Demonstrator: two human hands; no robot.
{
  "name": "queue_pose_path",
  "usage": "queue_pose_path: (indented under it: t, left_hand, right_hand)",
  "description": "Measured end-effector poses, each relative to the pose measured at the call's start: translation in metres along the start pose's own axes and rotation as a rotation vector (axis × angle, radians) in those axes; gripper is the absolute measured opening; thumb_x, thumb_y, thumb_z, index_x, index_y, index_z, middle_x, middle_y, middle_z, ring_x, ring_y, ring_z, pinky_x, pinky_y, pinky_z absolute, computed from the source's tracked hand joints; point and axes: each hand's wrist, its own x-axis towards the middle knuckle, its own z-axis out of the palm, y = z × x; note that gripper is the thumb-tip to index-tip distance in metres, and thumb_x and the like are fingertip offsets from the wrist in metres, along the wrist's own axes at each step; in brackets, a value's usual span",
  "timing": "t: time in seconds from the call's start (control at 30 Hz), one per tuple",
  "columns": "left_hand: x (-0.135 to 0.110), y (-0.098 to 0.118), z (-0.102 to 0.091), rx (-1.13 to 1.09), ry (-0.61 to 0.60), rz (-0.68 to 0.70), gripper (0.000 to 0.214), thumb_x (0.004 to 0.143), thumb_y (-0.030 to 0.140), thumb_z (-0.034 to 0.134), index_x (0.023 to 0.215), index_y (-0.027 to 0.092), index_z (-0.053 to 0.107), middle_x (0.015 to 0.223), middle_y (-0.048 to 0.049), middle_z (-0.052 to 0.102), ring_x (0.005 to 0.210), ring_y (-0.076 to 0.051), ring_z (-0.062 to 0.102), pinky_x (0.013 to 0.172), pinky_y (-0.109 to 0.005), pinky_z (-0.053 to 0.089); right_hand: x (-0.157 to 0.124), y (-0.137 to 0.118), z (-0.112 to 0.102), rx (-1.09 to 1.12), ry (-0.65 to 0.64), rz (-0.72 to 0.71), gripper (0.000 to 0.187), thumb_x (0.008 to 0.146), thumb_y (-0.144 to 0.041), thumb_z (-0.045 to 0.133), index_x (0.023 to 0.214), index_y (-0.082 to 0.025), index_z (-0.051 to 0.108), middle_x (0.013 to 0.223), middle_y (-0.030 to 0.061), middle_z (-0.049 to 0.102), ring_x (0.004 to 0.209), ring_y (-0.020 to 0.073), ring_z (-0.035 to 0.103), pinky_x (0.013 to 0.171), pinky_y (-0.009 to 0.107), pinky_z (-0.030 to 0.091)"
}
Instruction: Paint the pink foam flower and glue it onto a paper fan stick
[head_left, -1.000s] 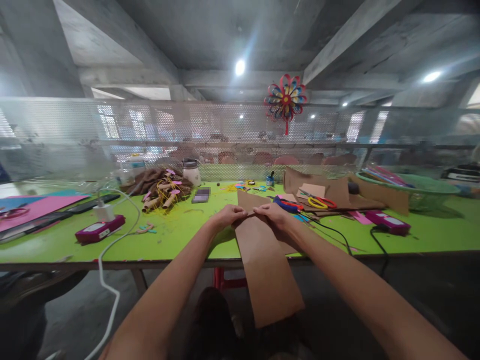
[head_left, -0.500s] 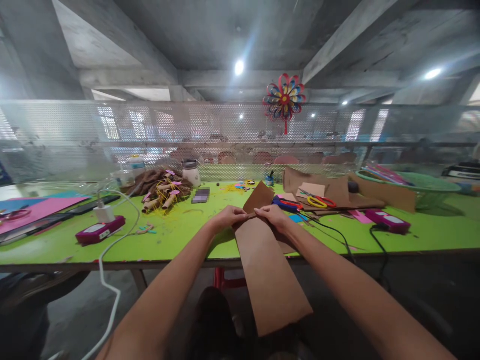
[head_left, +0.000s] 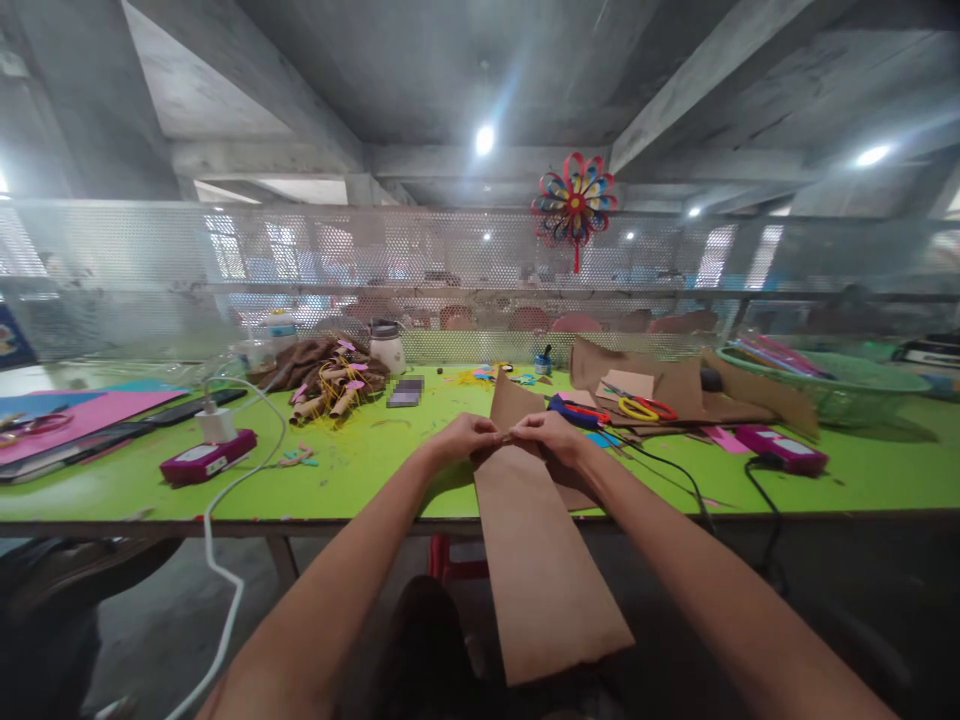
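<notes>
A long strip of brown paper [head_left: 551, 560] hangs from my hands over the table's front edge, its lower end slanting down toward my lap. My left hand [head_left: 471, 436] pinches it at a crosswise fold. Close beside it, my right hand [head_left: 546, 432] pinches the same fold, fingertips nearly touching the left ones. Beyond the fingers the far part of the paper stands up in a point. Another brown piece lies on the table under my right wrist. Behind my right hand is a blue and red tool [head_left: 576, 410], perhaps a glue gun, with a black cord.
On the green table [head_left: 375, 480] are yellow-red scissors [head_left: 645, 408], brown paper sheets [head_left: 675, 385], a green basket [head_left: 855, 395] and two purple power strips [head_left: 208, 458]. Rolled brown paper pieces [head_left: 337, 390] lie left, near a jar [head_left: 386, 350]. A paper flower [head_left: 575, 203] hangs ahead.
The paper's hanging end has shifted slightly lower and its upright far part looks narrower. Both hands keep their pinch at the fold. The whole view has shifted a little.
</notes>
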Motion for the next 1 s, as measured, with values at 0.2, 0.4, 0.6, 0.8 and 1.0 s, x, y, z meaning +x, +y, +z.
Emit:
queue_pose_path:
  t: [0.2, 0.4, 0.6, 0.8, 1.0]
  left_hand:
    - [0.003, 0.001, 0.003, 0.077, 0.020, 0.005, 0.052, 0.067, 0.062, 0.058, 0.071, 0.011, 0.062, 0.050, 0.0010, 0.048, 0.044, -0.008, 0.039, 0.044, -0.022, 0.025]
    - [-0.002, -0.002, -0.008, 0.096, -0.140, -0.050, 0.048, 0.073, 0.062, 0.052, 0.063, 0.015, 0.057, 0.045, -0.0014, 0.054, 0.040, -0.011, 0.045, 0.045, -0.024, 0.031]
    - [-0.001, -0.006, -0.007, 0.151, -0.094, 0.003, 0.047, 0.074, 0.059, 0.052, 0.056, 0.016, 0.054, 0.040, 0.0004, 0.051, 0.038, -0.009, 0.043, 0.045, -0.023, 0.029]
    - [0.001, -0.005, -0.008, 0.119, -0.081, -0.051, 0.044, 0.071, 0.058, 0.057, 0.063, 0.015, 0.056, 0.042, 0.0020, 0.051, 0.038, -0.009, 0.045, 0.044, -0.022, 0.029]
    - [-0.002, 0.000, -0.015, 0.035, -0.132, -0.058, 0.036, 0.071, 0.050, 0.060, 0.071, 0.014, 0.059, 0.050, 0.0005, 0.057, 0.047, -0.010, 0.052, 0.050, -0.022, 0.036]
  right_hand:
    - [0.004, 0.003, 0.001, -0.041, 0.090, -0.019, 0.024, 0.056, -0.035, 0.072, 0.061, -0.014, 0.061, 0.043, -0.0047, 0.044, 0.040, 0.0060, 0.033, 0.041, 0.022, 0.020]
    - [0.004, 0.003, -0.001, -0.027, 0.114, -0.019, 0.022, 0.055, -0.033, 0.072, 0.059, -0.014, 0.061, 0.045, -0.0042, 0.046, 0.042, 0.0066, 0.035, 0.042, 0.022, 0.022]
    - [-0.002, -0.002, 0.002, -0.039, 0.008, 0.003, 0.028, 0.055, -0.037, 0.074, 0.066, -0.013, 0.067, 0.055, 0.0007, 0.057, 0.050, 0.0093, 0.045, 0.048, 0.023, 0.031]
    - [-0.005, -0.013, 0.007, -0.067, 0.107, 0.026, 0.024, 0.048, -0.033, 0.075, 0.055, -0.012, 0.064, 0.050, -0.0004, 0.054, 0.049, 0.0088, 0.042, 0.050, 0.024, 0.031]
    - [-0.004, -0.014, 0.003, -0.046, 0.079, 0.006, 0.024, 0.048, -0.033, 0.075, 0.057, -0.012, 0.065, 0.052, -0.0003, 0.055, 0.051, 0.0093, 0.042, 0.052, 0.024, 0.029]
